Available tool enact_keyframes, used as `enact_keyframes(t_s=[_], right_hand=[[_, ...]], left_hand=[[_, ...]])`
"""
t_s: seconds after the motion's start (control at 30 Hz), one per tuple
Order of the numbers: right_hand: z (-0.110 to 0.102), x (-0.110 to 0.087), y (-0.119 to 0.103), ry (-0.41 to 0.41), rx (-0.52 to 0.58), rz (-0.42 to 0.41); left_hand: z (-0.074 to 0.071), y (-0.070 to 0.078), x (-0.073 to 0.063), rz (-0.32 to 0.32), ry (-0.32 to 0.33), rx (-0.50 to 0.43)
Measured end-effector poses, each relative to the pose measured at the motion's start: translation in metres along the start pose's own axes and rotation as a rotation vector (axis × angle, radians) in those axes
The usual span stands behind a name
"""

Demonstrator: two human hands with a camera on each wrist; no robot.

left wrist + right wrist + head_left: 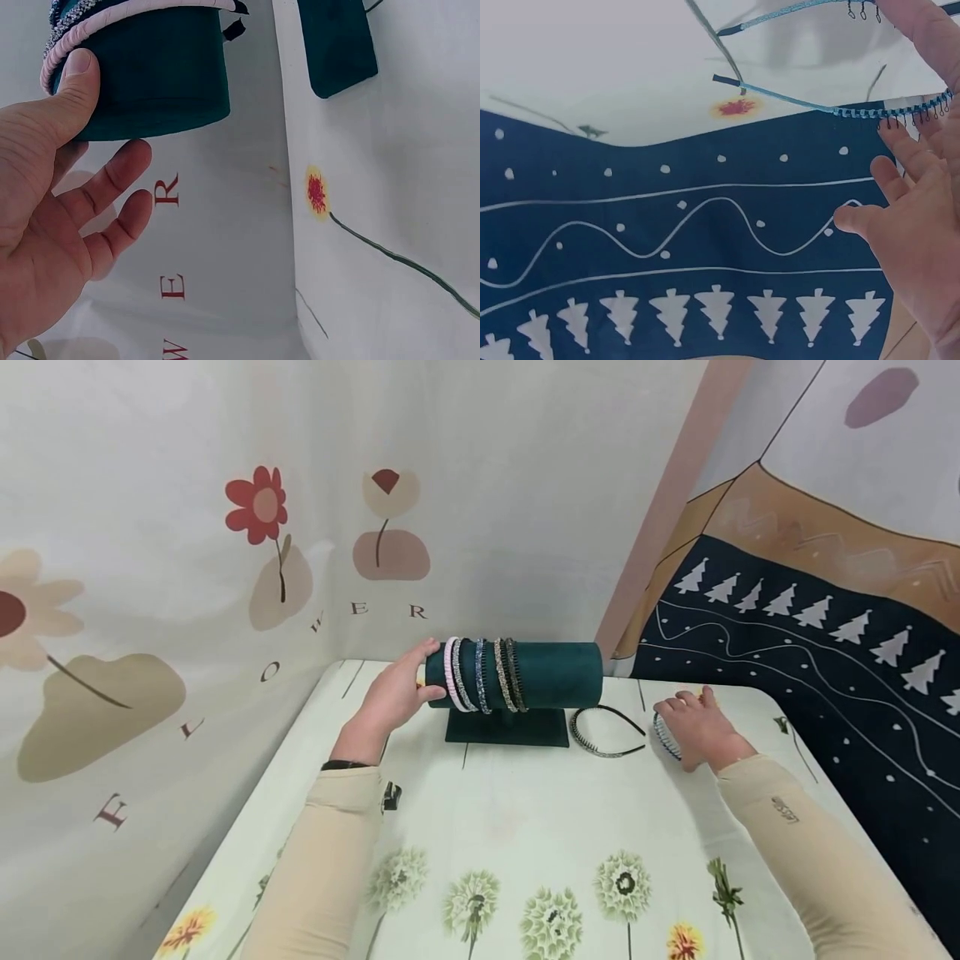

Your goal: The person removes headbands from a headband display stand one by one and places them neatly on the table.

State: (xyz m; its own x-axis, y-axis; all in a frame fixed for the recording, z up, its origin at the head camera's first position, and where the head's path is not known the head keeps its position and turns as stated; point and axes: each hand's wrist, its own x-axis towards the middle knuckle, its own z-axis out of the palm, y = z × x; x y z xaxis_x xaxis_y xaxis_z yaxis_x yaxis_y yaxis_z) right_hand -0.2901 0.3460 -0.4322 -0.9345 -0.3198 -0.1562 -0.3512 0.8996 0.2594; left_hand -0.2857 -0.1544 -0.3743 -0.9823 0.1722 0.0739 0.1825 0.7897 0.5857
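My left hand point(393, 693) grips the left end of a dark green velvet headband stand point(562, 672), a horizontal roll on a flat base. Its thumb lies on the front of the roll by a pink headband point(450, 672); in the left wrist view the lower fingers are off the roll. Several more headbands, silvery, blue, beige and dark, circle the roll. At the right, my right hand point(697, 727) holds a blue toothed headband point(780, 100) between thumb and fingers. The right wrist view shows its two dark-tipped ends pointing away from the hand.
A dark toothed headband point(600, 753) lies on the table between the stand and my right hand. A small black clip-like object point(391, 796) is beside my left forearm. The flower-print cloth point(525, 827) covers the table, with printed curtains point(510, 485) behind and at the right.
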Motion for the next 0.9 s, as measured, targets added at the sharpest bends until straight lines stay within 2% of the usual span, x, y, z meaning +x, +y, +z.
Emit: enact_keyframes(t_s=[0.27,0.9], right_hand=[[0.004,0.008,0.002,-0.034,0.057,0.033],[0.011,0.022,0.002,-0.082,0.117,0.083]], left_hand=[[0.0,0.001,-0.001,0.011,0.01,0.011],[0.002,-0.001,-0.001,0.01,0.022,0.002]])
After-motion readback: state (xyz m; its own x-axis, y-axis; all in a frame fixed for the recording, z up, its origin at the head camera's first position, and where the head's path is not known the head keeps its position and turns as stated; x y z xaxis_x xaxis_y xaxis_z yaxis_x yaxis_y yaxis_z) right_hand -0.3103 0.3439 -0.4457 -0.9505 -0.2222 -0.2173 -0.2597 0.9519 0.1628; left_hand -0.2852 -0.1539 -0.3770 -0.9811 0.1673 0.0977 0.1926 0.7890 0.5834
